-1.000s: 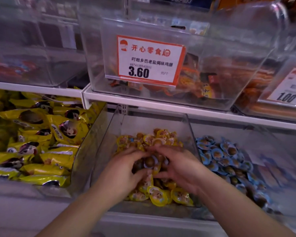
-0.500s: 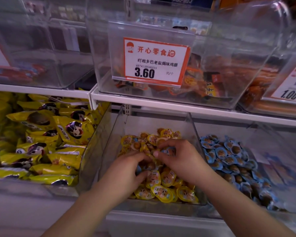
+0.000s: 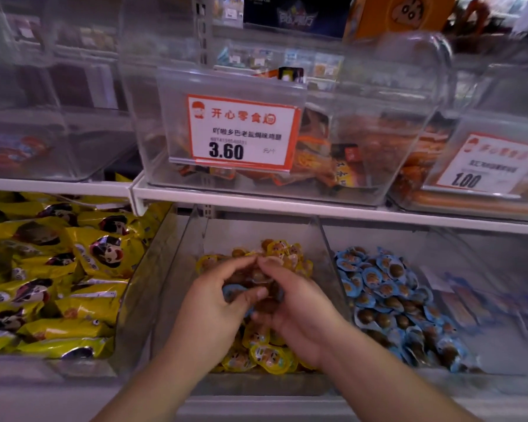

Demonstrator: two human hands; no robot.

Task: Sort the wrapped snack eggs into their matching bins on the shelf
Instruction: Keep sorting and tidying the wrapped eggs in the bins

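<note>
Head view looks down on both my hands, sunk together into the clear middle bin (image 3: 323, 239) on the lower shelf. That bin is heaped with yellow-wrapped eggs (image 3: 265, 357), and my left hand (image 3: 217, 309) has its fingers curled round a blue-wrapped egg (image 3: 233, 292), the thumb pressing it against the palm. My right hand (image 3: 293, 309) sits just beside it, fingertips meeting those of the left above the pile; its fingers are bent round a small clump of brown eggs, though the blur keeps me from telling exactly how many it grips. To the right, across the clear divider, lies the neighbouring bin (image 3: 439, 239) with its heap of blue-wrapped eggs (image 3: 390, 296). To the left, yellow snack bags (image 3: 58, 269) fill a third compartment. On the white shelf (image 3: 287, 205) above stands an upper bin (image 3: 393, 132) of orange packets, bearing a price tag (image 3: 241, 132) that reads 3.60; a second tag (image 3: 485, 164) at right reads 1.00.
</note>
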